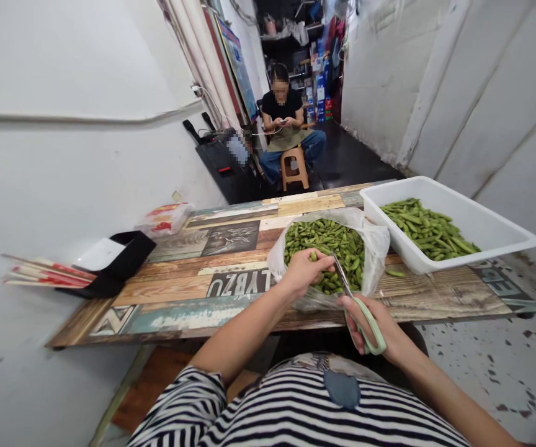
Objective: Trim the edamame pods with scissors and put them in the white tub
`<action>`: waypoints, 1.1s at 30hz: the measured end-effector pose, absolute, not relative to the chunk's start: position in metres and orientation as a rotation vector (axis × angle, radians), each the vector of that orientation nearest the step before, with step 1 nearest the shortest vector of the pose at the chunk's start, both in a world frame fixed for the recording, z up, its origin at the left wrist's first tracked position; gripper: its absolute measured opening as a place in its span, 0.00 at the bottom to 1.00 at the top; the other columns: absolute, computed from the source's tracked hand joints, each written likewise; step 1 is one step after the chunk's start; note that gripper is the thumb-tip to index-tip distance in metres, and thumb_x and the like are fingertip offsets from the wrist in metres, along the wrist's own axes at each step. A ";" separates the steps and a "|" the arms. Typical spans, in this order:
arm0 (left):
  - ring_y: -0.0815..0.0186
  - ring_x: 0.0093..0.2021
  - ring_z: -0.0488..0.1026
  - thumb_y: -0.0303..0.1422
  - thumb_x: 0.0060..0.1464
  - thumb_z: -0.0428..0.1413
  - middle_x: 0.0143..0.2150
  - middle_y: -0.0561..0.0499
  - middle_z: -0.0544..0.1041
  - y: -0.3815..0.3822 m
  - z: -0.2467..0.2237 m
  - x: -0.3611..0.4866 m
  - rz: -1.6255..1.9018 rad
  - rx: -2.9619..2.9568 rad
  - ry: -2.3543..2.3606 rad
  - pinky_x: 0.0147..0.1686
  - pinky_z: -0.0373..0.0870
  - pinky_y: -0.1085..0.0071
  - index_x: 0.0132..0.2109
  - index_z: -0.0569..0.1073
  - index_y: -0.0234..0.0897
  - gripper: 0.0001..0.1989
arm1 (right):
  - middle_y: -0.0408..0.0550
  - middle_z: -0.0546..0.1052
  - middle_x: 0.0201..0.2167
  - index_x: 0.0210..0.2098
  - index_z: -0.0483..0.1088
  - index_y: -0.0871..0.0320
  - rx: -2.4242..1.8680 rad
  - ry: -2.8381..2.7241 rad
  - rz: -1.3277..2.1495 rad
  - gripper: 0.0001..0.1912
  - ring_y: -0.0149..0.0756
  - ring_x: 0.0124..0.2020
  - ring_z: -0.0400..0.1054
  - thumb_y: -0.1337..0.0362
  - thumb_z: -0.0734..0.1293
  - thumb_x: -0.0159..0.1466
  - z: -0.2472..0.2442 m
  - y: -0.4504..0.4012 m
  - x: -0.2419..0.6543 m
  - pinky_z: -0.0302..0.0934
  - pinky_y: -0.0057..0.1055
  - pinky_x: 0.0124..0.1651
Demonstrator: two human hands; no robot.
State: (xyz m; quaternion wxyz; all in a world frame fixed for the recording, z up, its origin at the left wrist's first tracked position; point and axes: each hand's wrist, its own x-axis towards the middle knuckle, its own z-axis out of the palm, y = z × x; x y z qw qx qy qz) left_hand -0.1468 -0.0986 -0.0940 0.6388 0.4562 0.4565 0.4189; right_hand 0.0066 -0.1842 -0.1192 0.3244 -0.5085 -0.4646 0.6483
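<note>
My left hand [306,271] is closed in a pinch on a green edamame pod [314,256], held over the bag. In my right hand [374,326] is a pair of scissors [371,329] with pale green handles; their metal blades point up and away, with the tips close to my left fingertips. Beneath both hands a white plastic bag [376,248], its rim folded out, is full of edamame pods [326,233]. To the right, a white plastic tub [454,197] holds more edamame pods [424,230]. A single loose pod [395,273] lies on the table between bag and tub.
The wood-patterned table [175,282] carries a black holder [128,254] with wrapped chopsticks [54,273] at the left, near a clear packet with red print [163,217]. Beyond it, a person [283,118] sits behind a tan stool [294,169]. White walls flank both sides.
</note>
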 end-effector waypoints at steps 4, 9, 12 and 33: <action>0.81 0.14 0.53 0.32 0.41 0.60 0.26 0.50 0.75 -0.077 -0.087 -0.170 0.964 0.960 1.021 0.14 0.41 0.80 0.30 0.63 0.34 0.12 | 0.34 0.63 0.15 0.29 0.60 0.57 -1.337 -1.164 1.753 0.23 0.23 0.10 0.56 0.43 0.64 0.55 -0.127 -0.185 0.009 0.55 0.21 0.10; 0.76 0.17 0.59 0.31 0.42 0.54 0.25 0.50 0.73 -0.042 -0.082 -0.193 1.009 0.924 1.157 0.17 0.49 0.78 0.27 0.65 0.34 0.05 | 0.34 0.63 0.15 0.29 0.60 0.57 -1.301 -1.124 1.777 0.24 0.23 0.11 0.57 0.40 0.62 0.56 -0.129 -0.187 0.015 0.56 0.21 0.12; 0.72 0.24 0.65 0.33 0.42 0.57 0.26 0.51 0.74 -0.034 -0.087 -0.193 0.906 1.490 1.357 0.24 0.59 0.76 0.30 0.74 0.33 0.07 | 0.34 0.63 0.16 0.31 0.61 0.57 -1.289 -1.089 1.773 0.23 0.23 0.12 0.57 0.41 0.62 0.57 -0.126 -0.188 0.016 0.56 0.21 0.13; 0.77 0.18 0.55 0.50 0.43 0.58 0.23 0.51 0.73 -0.067 -0.079 -0.172 0.456 1.750 1.181 0.20 0.48 0.75 0.31 0.77 0.30 0.24 | 0.36 0.64 0.18 0.30 0.62 0.58 -1.272 -1.424 1.682 0.23 0.24 0.14 0.61 0.42 0.58 0.61 -0.119 -0.181 0.021 0.58 0.22 0.17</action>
